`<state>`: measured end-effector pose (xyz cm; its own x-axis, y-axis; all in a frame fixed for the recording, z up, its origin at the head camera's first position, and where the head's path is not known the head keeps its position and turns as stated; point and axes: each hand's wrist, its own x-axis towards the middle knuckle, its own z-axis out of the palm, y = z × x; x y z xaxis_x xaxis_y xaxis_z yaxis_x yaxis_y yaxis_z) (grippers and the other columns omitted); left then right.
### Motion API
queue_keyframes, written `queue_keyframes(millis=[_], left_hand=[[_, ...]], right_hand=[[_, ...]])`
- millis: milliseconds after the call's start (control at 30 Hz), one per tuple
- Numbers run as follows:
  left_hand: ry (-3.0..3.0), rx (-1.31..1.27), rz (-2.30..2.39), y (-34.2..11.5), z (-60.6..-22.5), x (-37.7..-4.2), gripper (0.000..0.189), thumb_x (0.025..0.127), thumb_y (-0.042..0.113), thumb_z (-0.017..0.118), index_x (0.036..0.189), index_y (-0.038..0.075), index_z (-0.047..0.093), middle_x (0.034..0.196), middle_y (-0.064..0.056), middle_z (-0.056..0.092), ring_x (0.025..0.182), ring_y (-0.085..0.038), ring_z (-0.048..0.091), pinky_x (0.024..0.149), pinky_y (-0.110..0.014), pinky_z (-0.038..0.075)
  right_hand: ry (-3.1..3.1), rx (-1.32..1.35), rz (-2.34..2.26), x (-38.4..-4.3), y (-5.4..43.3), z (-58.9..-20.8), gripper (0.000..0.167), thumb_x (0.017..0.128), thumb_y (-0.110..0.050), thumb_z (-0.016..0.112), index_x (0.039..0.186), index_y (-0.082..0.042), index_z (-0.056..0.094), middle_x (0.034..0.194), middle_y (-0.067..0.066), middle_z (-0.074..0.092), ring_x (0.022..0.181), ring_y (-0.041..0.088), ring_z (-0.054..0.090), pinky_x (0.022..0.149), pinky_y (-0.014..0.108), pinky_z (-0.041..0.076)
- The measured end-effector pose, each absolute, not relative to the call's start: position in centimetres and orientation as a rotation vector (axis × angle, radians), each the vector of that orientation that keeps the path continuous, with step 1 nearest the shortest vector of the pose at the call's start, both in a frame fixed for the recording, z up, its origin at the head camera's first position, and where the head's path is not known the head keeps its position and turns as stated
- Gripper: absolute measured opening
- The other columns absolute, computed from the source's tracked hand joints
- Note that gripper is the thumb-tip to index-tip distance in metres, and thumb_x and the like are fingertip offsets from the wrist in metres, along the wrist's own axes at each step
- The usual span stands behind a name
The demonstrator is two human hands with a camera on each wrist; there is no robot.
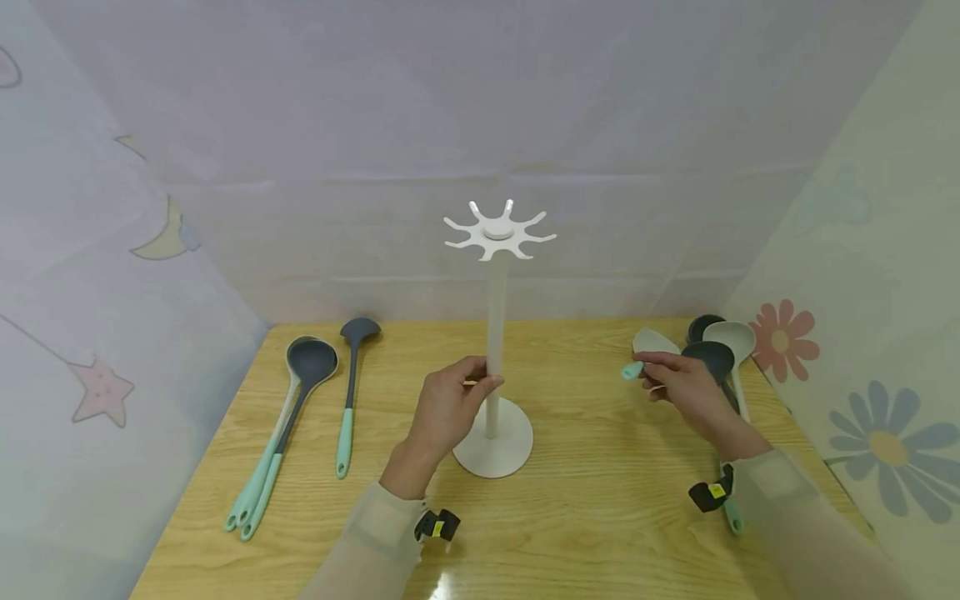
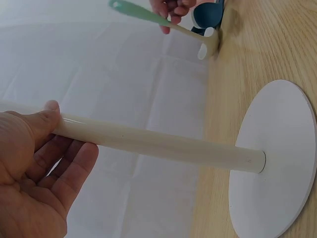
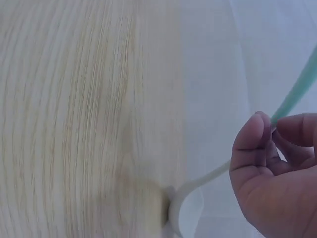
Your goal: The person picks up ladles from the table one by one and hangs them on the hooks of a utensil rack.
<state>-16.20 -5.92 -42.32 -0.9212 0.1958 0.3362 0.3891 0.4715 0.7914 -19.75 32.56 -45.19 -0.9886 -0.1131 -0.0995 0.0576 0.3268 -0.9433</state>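
Note:
A white utensil stand point(image 1: 497, 333), with a round base and a ring of hooks on top, stands upright mid-table. My left hand point(image 1: 448, 404) holds its pole between thumb and fingers; the left wrist view shows this grip on the pole point(image 2: 148, 144) well above the base. On the right, my right hand point(image 1: 686, 387) pinches a cream ladle with a mint handle point(image 2: 138, 12). The handle tilts upward and the cream head point(image 3: 189, 213) is low by the table surface; whether it touches is unclear.
Right of the stand lie more utensils, among them a dark ladle point(image 1: 708, 358) and a cream one point(image 1: 731, 336), partly behind my right arm. On the left are overlapping ladles point(image 1: 311, 360) and a separate dark ladle point(image 1: 360, 329). Fabric walls point(image 1: 480, 108) enclose the wooden table point(image 1: 585, 517).

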Motion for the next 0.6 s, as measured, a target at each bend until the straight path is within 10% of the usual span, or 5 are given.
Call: queue_keyframes(millis=[600], left_hand=[[-2.519,-0.499,-1.452,-6.0,-42.3,-16.1,0.027,0.101,0.028,0.072,0.121,0.01,0.075,0.111,-0.004,0.079,0.106,-0.022,0.077,0.086,-0.033,0.065]], right_hand=[[3.207,-0.269,-1.382,-18.2,28.5,-44.8,0.033,0.105,-0.023,0.07,0.129,-0.002,0.074,0.106,0.015,0.076,0.075,0.001,0.059,0.056,0.017,0.047]])
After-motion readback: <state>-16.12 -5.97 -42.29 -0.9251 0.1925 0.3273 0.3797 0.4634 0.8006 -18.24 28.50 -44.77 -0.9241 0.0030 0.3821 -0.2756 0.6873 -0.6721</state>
